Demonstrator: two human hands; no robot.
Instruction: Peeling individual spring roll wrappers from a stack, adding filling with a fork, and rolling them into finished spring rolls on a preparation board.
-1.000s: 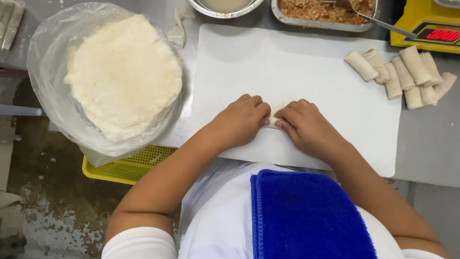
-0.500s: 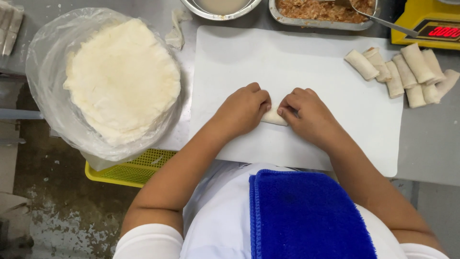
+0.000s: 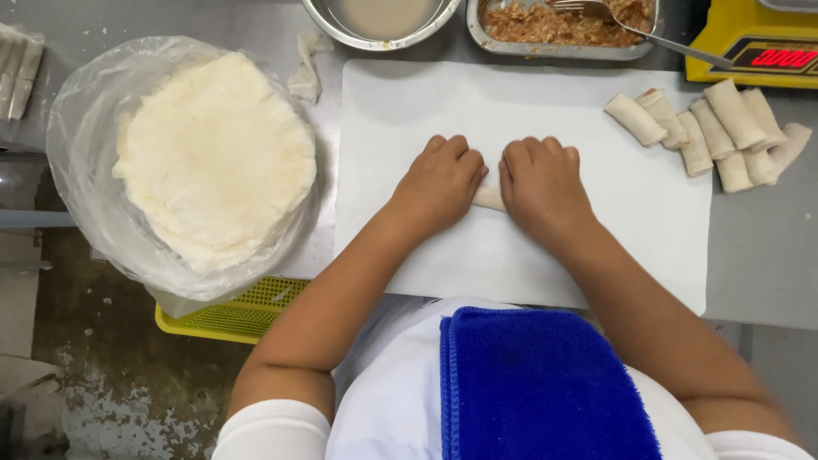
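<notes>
Both my hands lie palm down, side by side, on a white cutting board (image 3: 409, 94). My left hand (image 3: 439, 183) and my right hand (image 3: 541, 183) press on a pale roll of wrapper (image 3: 489, 198); only a short piece of it shows in the gap between them. The fingers of both hands are curled over the roll. Several finished rolls (image 3: 716, 132) lie in a cluster at the board's far right corner.
A stack of round wrappers (image 3: 213, 158) in a clear plastic bag sits to the left on a yellow basket (image 3: 230, 315). A metal bowl of paste (image 3: 379, 17), a metal tray of minced filling (image 3: 554, 25) with a fork (image 3: 639, 30) and a yellow scale (image 3: 754, 47) line the back. A blue towel (image 3: 537, 383) lies in my lap.
Both hands have moved away from me up the board, rolling the wrapper with them. They sit closer together over the roll.
</notes>
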